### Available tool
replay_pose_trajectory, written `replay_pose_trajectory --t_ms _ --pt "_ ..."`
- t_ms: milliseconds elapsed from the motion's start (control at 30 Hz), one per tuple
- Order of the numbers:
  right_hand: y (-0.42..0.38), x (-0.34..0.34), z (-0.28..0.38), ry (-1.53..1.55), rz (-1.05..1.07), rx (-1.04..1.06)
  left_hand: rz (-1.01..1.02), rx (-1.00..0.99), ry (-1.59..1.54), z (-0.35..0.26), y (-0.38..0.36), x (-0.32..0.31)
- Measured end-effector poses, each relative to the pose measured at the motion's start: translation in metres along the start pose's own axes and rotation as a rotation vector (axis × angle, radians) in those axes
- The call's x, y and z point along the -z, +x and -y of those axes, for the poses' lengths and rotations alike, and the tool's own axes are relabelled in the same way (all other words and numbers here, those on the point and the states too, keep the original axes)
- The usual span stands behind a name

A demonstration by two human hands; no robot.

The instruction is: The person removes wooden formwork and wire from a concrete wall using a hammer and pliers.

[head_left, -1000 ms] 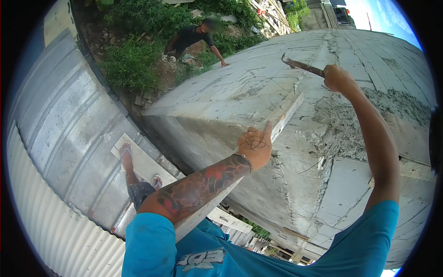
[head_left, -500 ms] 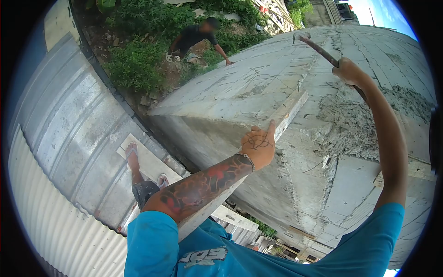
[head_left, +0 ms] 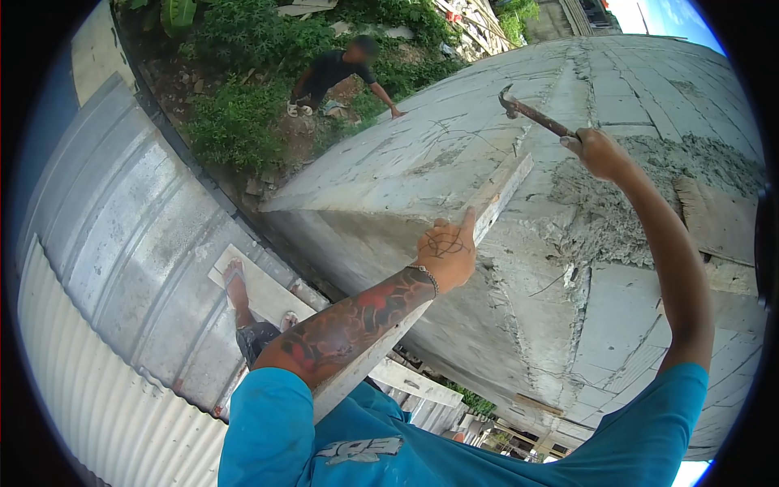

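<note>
My right hand (head_left: 602,154) is closed round the handle of a claw hammer (head_left: 540,119), raised beside the block wall with its head to the left. My left hand (head_left: 448,253) grips a long wooden board (head_left: 501,195) at the wall's corner, with the index finger stretched along it. The board runs from the wall face back under my left forearm. Behind it stands the grey block wall (head_left: 389,174), with rough mortar (head_left: 604,207) smeared along a joint. Thin wires (head_left: 454,130) stick out near the board's upper end.
Below on the left lies a metal roof (head_left: 154,203) with corrugated sheet (head_left: 105,357) beside it. My foot (head_left: 235,284) rests on a plank (head_left: 272,294) there. Another person (head_left: 333,77) crouches among plants at the back, one hand on the wall.
The hammer and my right hand have come down and to the left, and the hammer head has turned. My left hand and the board have shifted only slightly in view.
</note>
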State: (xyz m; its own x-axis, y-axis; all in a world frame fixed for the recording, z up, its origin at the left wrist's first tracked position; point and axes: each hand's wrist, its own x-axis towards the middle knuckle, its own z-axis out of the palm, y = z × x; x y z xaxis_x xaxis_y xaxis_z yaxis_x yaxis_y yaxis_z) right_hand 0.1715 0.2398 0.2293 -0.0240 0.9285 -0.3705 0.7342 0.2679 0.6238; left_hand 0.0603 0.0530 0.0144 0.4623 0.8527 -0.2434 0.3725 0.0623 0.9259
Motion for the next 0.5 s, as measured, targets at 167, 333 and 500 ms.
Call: replay_pose_trajectory --t_ms 167,333,500 --pt "0.013 0.004 0.011 -0.048 -0.065 0.021 -0.012 0.025 0.009 0.000 0.001 0.002" --pt "0.012 0.028 0.028 0.253 -0.495 0.037 0.012 0.024 -0.032 -0.001 0.000 0.001" --pt "0.018 -0.018 -0.029 -0.103 0.153 -0.054 0.010 0.043 -0.002 -0.002 0.001 0.002"
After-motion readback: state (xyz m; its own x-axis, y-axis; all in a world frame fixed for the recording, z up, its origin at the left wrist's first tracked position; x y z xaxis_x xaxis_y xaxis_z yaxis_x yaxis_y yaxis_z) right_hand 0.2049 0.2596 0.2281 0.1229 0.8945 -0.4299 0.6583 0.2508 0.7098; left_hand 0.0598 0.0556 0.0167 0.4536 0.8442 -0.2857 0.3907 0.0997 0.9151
